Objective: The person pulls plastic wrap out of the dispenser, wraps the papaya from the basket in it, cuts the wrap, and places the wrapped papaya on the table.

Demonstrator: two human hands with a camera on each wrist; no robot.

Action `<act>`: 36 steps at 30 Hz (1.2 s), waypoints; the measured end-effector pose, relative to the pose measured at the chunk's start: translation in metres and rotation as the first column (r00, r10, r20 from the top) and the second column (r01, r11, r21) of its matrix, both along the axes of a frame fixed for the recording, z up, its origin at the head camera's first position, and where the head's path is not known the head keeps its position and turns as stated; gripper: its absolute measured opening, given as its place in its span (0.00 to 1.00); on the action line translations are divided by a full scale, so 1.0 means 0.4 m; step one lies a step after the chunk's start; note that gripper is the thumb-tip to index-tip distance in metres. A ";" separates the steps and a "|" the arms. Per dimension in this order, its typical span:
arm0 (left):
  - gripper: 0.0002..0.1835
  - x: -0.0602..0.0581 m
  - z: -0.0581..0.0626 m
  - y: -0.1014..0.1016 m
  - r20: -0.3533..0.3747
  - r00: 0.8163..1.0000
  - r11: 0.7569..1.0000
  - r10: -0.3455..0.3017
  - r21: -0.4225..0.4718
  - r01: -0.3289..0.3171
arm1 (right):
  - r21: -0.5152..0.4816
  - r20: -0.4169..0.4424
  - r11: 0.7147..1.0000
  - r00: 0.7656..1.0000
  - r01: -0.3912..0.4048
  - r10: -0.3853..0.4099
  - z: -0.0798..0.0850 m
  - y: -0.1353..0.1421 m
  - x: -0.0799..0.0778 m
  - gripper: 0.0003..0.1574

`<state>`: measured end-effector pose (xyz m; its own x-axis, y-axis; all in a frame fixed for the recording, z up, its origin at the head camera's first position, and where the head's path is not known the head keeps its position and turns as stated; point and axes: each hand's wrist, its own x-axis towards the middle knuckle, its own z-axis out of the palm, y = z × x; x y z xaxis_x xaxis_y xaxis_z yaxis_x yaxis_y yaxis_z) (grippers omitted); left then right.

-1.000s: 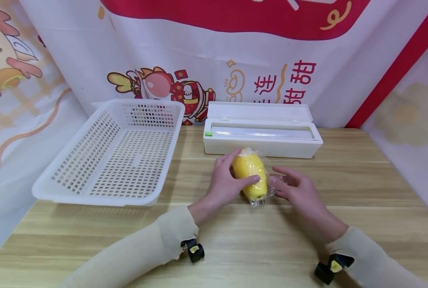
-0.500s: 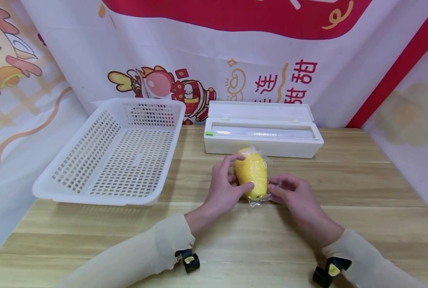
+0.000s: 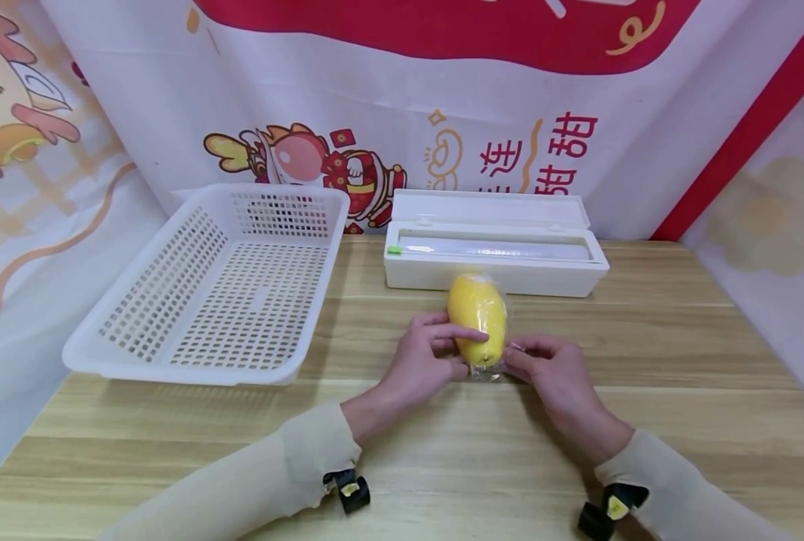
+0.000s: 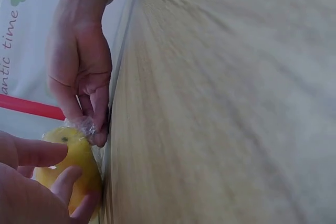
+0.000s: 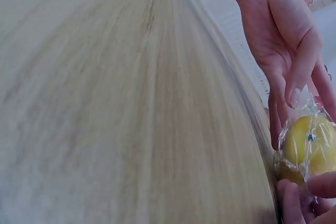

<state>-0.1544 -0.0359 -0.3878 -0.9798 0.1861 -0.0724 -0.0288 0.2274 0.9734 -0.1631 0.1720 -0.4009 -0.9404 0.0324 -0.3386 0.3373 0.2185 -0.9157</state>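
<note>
A yellow oblong fruit (image 3: pixel 476 308) wrapped in cling film (image 3: pixel 488 372) lies on the table, its stem end turned towards me. My left hand (image 3: pixel 425 357) holds it from the left, index finger laid across its top and thumb at the film by the near end. From the right, my right hand (image 3: pixel 557 376) pinches loose film at the near end with thumb and fingers. In the left wrist view the right hand (image 4: pixel 81 56) reaches to the gathered film, right beside the fruit (image 4: pixel 79 177). The right wrist view shows crinkled film around the fruit (image 5: pixel 310 145).
A white perforated basket (image 3: pixel 294 368) stands at the left. Behind the fruit sits a white cling film dispenser (image 3: pixel 497 276), lid raised, with a film roll (image 3: pixel 510 249) inside. A printed cloth (image 3: pixel 375 90) hangs along the back of the wooden table (image 3: pixel 686 361).
My left hand has moved down the fruit's side, its thumb shifting from the top to the near end. The right hand has closed in on the film, and the fruit has shifted slightly.
</note>
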 end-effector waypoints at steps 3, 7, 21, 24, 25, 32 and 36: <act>0.25 0.000 -0.002 0.000 -0.006 1.000 1.000 0.001 -0.003 -0.001 | 0.010 0.001 0.999 0.999 -0.040 0.040 0.007 0.003 0.006 0.19; 0.27 0.002 -0.006 -0.001 0.003 1.000 1.000 0.011 -0.028 -0.011 | 0.006 0.022 0.996 0.996 -0.084 0.084 0.016 0.008 0.020 0.22; 0.28 -0.002 -0.012 0.003 -0.012 1.000 1.000 0.023 0.018 -0.023 | 0.189 -0.174 0.980 0.980 -0.061 0.095 -0.007 -0.021 0.031 0.31; 0.30 -0.003 -0.009 0.003 -0.009 1.000 0.998 0.028 0.059 -0.027 | 0.192 -0.176 0.979 0.979 -0.067 0.101 -0.003 -0.027 0.029 0.33; 0.29 -0.004 -0.009 0.003 -0.008 0.999 0.997 0.031 0.074 -0.030 | 0.199 -0.174 0.978 0.979 -0.067 0.103 -0.001 -0.028 0.029 0.33; 0.28 -0.005 -0.005 0.006 -0.053 0.998 0.999 0.043 0.007 -0.043 | 0.316 -0.221 0.948 0.968 -0.040 0.115 0.011 -0.033 0.030 0.25; 0.20 -0.008 -0.003 0.005 -0.113 0.993 0.997 0.041 -0.061 -0.049 | 0.388 -0.246 0.921 0.959 -0.038 0.143 0.017 -0.032 0.032 0.18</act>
<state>-0.1576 -0.0340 -0.3889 -0.9898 0.1402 0.0272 0.0672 0.2896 0.9548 -0.1503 0.1592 -0.3943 -0.9982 0.0177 -0.0568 0.0566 0.5812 -0.8118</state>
